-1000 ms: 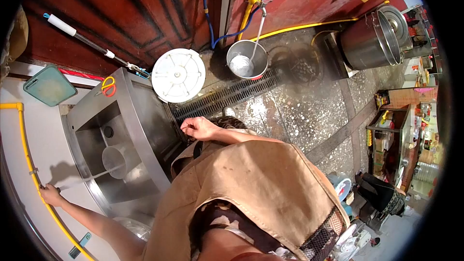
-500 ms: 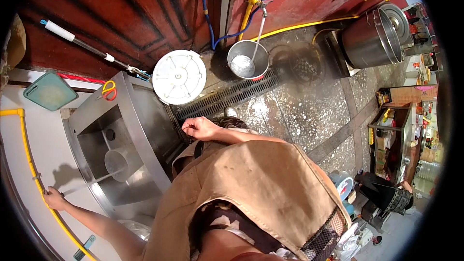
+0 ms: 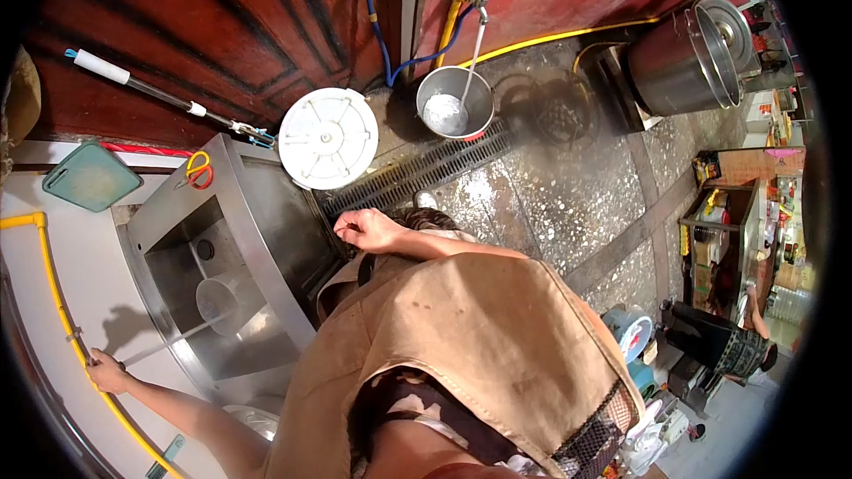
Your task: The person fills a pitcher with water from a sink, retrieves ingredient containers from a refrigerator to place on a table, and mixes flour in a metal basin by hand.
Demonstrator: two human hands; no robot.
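At the left, my left hand [image 3: 108, 372] is closed around the tap by the yellow pipe [image 3: 59, 302]. From there a stream of water [image 3: 173, 339] runs into a translucent round container [image 3: 224, 302] inside the steel sink [image 3: 266, 239]. My right hand [image 3: 368, 230] hangs in front of my brown apron [image 3: 461, 328], past the sink's edge. Its fingers are loosely curled in, and nothing shows in them.
Water from a wall tap [image 3: 480, 13] runs into a steel bucket [image 3: 454, 89] by the floor drain [image 3: 435, 164]. Beside it stands a white lidded tub [image 3: 327, 137]. Scissors [image 3: 197, 171] lie on the sink rim. A tall pot [image 3: 674, 66] and another person [image 3: 732, 350] are at the right.
My view has shifted slightly. Both my hands keep nearly the same pose, and water still runs into the container and the bucket. The other person at the right has moved a little.
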